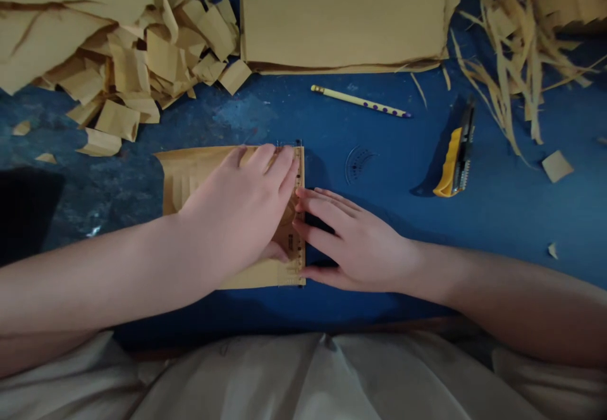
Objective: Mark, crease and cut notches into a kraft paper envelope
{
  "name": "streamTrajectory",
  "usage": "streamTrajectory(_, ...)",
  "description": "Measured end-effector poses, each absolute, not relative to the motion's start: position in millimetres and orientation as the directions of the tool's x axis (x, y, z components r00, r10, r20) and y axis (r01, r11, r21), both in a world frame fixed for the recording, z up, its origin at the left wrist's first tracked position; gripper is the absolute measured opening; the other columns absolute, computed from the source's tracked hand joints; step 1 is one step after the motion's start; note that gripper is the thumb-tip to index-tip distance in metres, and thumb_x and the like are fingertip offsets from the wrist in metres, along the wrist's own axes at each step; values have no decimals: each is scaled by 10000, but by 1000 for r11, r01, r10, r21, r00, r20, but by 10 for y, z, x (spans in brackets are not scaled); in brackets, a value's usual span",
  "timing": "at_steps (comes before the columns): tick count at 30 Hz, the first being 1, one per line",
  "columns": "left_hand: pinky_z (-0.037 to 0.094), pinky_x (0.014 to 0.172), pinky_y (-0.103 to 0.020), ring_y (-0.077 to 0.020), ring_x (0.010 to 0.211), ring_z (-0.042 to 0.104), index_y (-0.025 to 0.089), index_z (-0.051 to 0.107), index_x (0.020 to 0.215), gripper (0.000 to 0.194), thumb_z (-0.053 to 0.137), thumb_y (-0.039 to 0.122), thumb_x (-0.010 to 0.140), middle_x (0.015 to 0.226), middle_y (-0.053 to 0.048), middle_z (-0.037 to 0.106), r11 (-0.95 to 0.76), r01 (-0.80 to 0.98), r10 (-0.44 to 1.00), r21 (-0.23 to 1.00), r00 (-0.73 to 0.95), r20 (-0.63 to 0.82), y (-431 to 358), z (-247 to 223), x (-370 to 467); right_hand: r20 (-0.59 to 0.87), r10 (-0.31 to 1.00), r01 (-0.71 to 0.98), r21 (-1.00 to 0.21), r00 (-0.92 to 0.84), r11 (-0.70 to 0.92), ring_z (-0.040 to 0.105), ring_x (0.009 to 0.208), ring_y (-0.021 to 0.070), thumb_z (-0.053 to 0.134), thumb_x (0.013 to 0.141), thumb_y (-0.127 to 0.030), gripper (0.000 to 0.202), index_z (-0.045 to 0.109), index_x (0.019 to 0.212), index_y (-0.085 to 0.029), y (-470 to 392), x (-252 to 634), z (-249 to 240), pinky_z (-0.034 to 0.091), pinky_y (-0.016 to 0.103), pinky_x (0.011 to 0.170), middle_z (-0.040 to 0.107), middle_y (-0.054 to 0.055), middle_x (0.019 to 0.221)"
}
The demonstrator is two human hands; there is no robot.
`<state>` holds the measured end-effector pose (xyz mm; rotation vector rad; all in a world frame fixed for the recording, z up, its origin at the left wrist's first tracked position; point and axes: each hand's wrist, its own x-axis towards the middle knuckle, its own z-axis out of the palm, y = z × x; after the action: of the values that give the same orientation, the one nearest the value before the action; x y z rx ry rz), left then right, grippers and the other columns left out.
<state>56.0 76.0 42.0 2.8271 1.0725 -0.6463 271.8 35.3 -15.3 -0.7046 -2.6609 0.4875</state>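
A sheet of brown paper point(256, 276) lies on the blue table in front of me, with faint creases at its left part. Along its right edge rests a clear plastic ruler point(300, 252) with black markings, partly covered by my hands. My left hand point(241, 198) lies flat across the paper and ruler, fingers stretched toward the far edge and thumb apart. From the right, my right hand point(353, 236) touches the ruler's right edge with its fingertips, the fingers spread and holding nothing.
Behind lie a yellow pencil point(360, 101), a clear protractor piece point(356, 164) and a yellow box cutter point(453, 157). A brown paper stack point(346, 15) is at the back, cut paper pieces point(161, 59) at the left, and shredded paper strips point(521, 53) at the right.
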Motion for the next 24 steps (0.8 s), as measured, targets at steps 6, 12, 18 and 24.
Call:
streamTrajectory(6, 390, 1269, -563, -477, 1595, 364, -45, 323, 1651, 1230, 794, 713, 804, 1742, -316, 266, -759, 645, 612, -93, 656, -442, 745, 363, 553, 266, 519, 398, -397, -812, 827, 641, 1353, 437, 654, 995, -446, 421, 723, 1141, -57, 357, 2698, -152, 557, 611, 1142, 675, 276, 1297)
streamTrajectory(12, 332, 1313, -565, -485, 1649, 218, -76, 173, 1669, 1429, 760, 847, 751, 1747, -328, 108, -753, 648, 601, -117, 605, -522, 718, 345, 578, 275, 516, 395, -393, -811, 830, 640, 1350, 423, 657, 997, -445, 413, 720, 1136, -61, 359, 2688, -175, 556, 602, 1136, 675, 268, 1280)
streamTrajectory(18, 369, 1296, -555, -484, 1648, 205, -84, 225, 1656, 1396, 765, 836, 756, 1729, -345, 96, -744, 663, 590, -83, 594, -546, 728, 365, 595, 336, 580, 479, -339, -742, 809, 651, 1287, 390, 586, 1041, -442, 404, 699, 1210, -94, 483, 2781, -120, 584, 577, 1068, 691, 239, 1285)
streamTrajectory(24, 357, 1301, -550, -484, 1652, 180, -48, 199, 1676, 1417, 752, 863, 742, 1739, -324, 54, -738, 670, 591, -76, 589, -551, 729, 374, 580, 177, 885, 897, -25, -430, 441, 666, 996, 414, 603, 1022, -433, 412, 686, 1232, -89, 705, 2967, -15, 558, 594, 846, 700, 245, 1126)
